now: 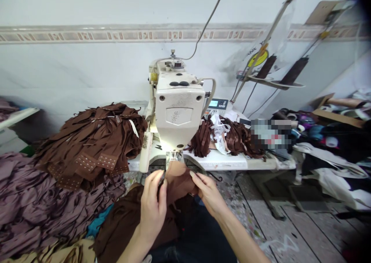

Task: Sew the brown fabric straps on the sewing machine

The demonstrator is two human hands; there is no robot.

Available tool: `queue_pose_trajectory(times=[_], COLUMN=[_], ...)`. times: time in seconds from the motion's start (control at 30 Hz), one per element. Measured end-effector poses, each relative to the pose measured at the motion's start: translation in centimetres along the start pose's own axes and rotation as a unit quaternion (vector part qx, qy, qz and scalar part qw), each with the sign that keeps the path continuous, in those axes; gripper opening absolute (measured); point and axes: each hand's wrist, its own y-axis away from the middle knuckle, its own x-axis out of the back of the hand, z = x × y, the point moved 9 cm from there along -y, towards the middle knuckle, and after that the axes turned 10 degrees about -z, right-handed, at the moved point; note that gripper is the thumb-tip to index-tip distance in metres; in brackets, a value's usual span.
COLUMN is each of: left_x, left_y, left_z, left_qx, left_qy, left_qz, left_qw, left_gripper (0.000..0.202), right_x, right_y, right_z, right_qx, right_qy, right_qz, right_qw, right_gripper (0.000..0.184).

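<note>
From the head camera, the left grip [153, 205] is pressed together, thumb and fingers pinching a dark folded edge of the brown fabric piece [179, 181]. The right grip [207, 193] lies on the far side of that piece, fingers curved over the cloth; its thumb is hidden, so I cannot tell whether it pinches or only presses. The fabric piece is held just in front of the presser foot [174, 158] of the cream sewing machine [178, 104], at the edge of the white tabletop [214, 163], with its lower part not yet under the foot. More dark brown cloth [130, 220] lies in the person's lap below the hands.

No bin or tray holds the work; it lies in loose heaps. On the tabletop left of the machine is a large heap of brown strips [92, 143], some ending in rows of hook tape [87, 163]. A mauve fabric heap [34, 201] lies below it. Right of the machine sit more brown strips [240, 139] tangled with white strips [218, 133]. Further right, a flattened cardboard box [336, 114] sits among mixed cloth.
</note>
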Motion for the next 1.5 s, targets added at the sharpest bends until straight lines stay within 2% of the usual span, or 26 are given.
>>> queue_pose_trajectory(times=[0.03,0.1,0.17,0.3,0.43,0.53,0.6,0.67,0.73,0.77,0.83,0.9,0.97,1.03,1.1,1.2,1.3,1.33,1.4,1.47,1.5], left_x=[-0.7,-3.6,-4.7,-5.9,-6.4,-7.0,-7.1,-6.5,-5.2,-4.3,-2.7,-1.9,-2.0,-2.6,-3.3,-4.0,-4.1,-4.4,-5.5,-6.1,-5.8], left_y=[0.6,2.5,3.8,5.0,5.8,6.2,6.2,6.4,6.4,6.2,5.8,5.8,6.4,7.2,8.0,8.7,8.5,8.2,7.8,7.1,6.4], left_z=[-2.6,-7.0,-9.2,-10.8,-11.2,-10.7,-10.1,-9.3,-8.0,-6.9,-3.9,-0.6,1.8,3.0,3.3,2.6,0.8,0.2,-0.3,0.2,0.6], left_qx=[0.071,0.196,0.239,0.289,0.369,0.399,0.399,0.394,0.355,0.313,0.19,0.057,-0.042,-0.101,-0.129,-0.111,-0.002,0.042,0.119,0.158,0.164], left_qy=[0.036,0.123,0.149,0.195,0.266,0.332,0.369,0.393,0.382,0.356,0.271,0.18,0.113,0.053,0.003,-0.005,0.061,0.09,0.156,0.211,0.224], left_qz=[-0.041,-0.184,-0.24,-0.285,-0.254,-0.224,-0.195,-0.148,-0.098,-0.082,-0.068,-0.08,-0.099,-0.117,-0.122,-0.118,-0.118,-0.137,-0.218,-0.292,-0.299], left_qw=[0.996,0.955,0.929,0.893,0.854,0.825,0.816,0.817,0.848,0.877,0.941,0.979,0.988,0.987,0.984,0.987,0.991,0.986,0.956,0.919,0.913], left_gripper=[0.036,0.04,0.044,0.06,0.068,0.078,0.079,0.075,0.064,0.054,0.031,0.026,0.037,0.045,0.05,0.048,0.035,0.032,0.026,0.017,0.02], right_x=[0.3,0.7,0.9,0.1,-1.0,0.2,1.9,3.7,5.1,5.6,6.1,5.6,3.7,0.9,-1.7,-3.7,-3.8,-3.7,-3.5,-3.5,-3.6], right_y=[-0.2,-0.6,-0.9,-0.9,-0.2,0.6,1.2,1.7,2.1,2.3,2.6,3.0,3.5,3.9,4.2,4.3,4.2,4.2,4.2,4.1,3.9], right_z=[-0.3,-0.7,-1.0,-1.1,-1.3,-2.0,-2.7,-3.2,-3.5,-3.4,-2.8,-1.5,-0.1,0.8,1.1,1.5,1.8,1.7,0.8,-1.0,-2.3], right_qx=[-0.004,-0.019,-0.027,-0.03,-0.014,-0.001,-0.009,-0.031,-0.052,-0.06,-0.073,-0.09,-0.097,-0.073,-0.034,-0.02,-0.039,-0.04,-0.032,-0.011,0.008], right_qy=[-0.006,-0.015,-0.019,0.031,0.117,0.131,0.13,0.145,0.189,0.213,0.243,0.248,0.242,0.244,0.249,0.213,0.16,0.159,0.185,0.226,0.243], right_qz=[0.003,0.001,0.0,-0.02,-0.044,-0.024,-0.016,-0.035,-0.076,-0.094,-0.111,-0.111,-0.12,-0.15,-0.177,-0.185,-0.181,-0.179,-0.172,-0.16,-0.153], right_qw=[1.0,1.0,0.999,0.999,0.992,0.991,0.991,0.988,0.978,0.971,0.961,0.958,0.958,0.955,0.951,0.959,0.97,0.97,0.967,0.961,0.958], right_gripper=[0.046,0.046,0.047,0.048,0.051,0.051,0.051,0.053,0.057,0.06,0.063,0.066,0.065,0.057,0.048,0.041,0.04,0.04,0.04,0.037,0.035])
